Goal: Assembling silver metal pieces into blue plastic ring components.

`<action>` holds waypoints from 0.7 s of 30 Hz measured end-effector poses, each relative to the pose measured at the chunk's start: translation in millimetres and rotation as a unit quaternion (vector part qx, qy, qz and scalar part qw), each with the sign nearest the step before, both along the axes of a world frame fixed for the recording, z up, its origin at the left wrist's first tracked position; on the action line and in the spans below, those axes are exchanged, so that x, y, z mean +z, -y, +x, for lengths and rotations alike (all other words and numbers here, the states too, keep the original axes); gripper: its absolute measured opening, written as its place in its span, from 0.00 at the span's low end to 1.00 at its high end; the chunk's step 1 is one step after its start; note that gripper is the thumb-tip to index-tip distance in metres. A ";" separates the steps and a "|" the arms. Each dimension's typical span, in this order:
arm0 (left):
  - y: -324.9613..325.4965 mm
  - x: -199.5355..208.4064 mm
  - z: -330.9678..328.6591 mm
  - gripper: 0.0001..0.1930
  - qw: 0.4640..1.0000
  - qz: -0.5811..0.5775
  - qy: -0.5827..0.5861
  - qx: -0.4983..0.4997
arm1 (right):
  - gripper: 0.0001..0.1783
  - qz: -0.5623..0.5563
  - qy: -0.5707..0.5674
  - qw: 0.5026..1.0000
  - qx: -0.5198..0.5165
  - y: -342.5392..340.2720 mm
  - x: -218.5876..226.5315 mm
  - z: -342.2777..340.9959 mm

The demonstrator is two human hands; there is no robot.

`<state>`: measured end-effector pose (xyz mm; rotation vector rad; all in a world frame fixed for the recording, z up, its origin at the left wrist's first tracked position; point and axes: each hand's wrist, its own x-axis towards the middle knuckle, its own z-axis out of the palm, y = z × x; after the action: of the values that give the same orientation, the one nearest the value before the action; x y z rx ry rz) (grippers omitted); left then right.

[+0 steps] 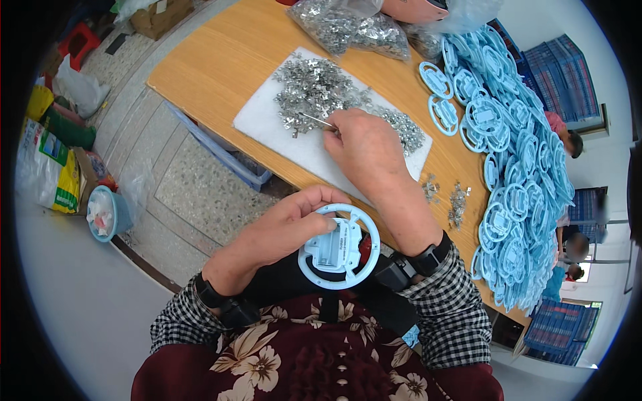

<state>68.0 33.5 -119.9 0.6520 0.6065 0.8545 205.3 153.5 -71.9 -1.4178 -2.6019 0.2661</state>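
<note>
My left hand [277, 230] grips a light blue plastic toy steering wheel [349, 250] by its upper left rim. The thumb rests at the top of an open rectangular compartment in its hub. Over the white foam mat [257, 110], my right hand [368, 150] is closed around a thin metal pick-like tool [314, 120]; its far part is hidden in the fingers. The tool's tip points left into a pile of small shiny metal clips [311, 87]. A second heap of small metal parts [404, 134] lies right of that hand, partly covered by it.
A large heap of blue steering wheels [515, 180] covers the table's right side. Clear bags of metal parts [354, 30] stand at the far edge. Two small clusters of clips [458, 204] lie nearer. A blue bucket [110, 214] and sacks are on the floor at left.
</note>
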 end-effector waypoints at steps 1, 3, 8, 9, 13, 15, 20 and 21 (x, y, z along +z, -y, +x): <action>0.3 0.3 -0.1 0.21 1.000 -0.001 0.002 0.000 | 0.08 -0.004 -0.002 1.000 -0.007 0.3 1.3 2.8; 1.1 0.8 0.2 0.20 1.000 -0.002 0.004 -0.001 | 0.08 -0.008 -0.005 1.000 -0.014 1.9 3.8 9.6; 2.9 2.6 1.9 0.20 1.000 0.013 -0.021 -0.006 | 0.08 -0.017 -0.099 0.995 -0.016 14.5 18.3 32.0; 2.8 2.9 2.8 0.20 1.000 0.014 -0.021 -0.007 | 0.08 -0.016 -0.099 0.995 -0.017 18.5 20.6 38.6; 2.5 4.2 7.5 0.19 0.999 0.025 -0.034 -0.016 | 0.07 0.016 -0.022 0.999 -0.042 36.7 15.2 63.7; 1.9 5.8 10.6 0.19 0.999 0.026 -0.036 -0.019 | 0.07 0.028 -0.001 0.999 -0.036 41.2 7.1 74.9; 3.4 0.3 14.9 0.18 0.998 0.025 -0.042 -0.027 | 0.07 -0.048 -0.100 0.991 -0.077 37.7 10.2 77.4; 2.9 0.8 16.0 0.18 0.998 0.025 -0.043 -0.029 | 0.07 -0.047 -0.101 0.991 -0.079 33.9 9.6 75.6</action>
<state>84.0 30.6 -119.0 0.7520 0.6410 0.7927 280.9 119.6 -62.2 -1.5305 -2.3301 0.4888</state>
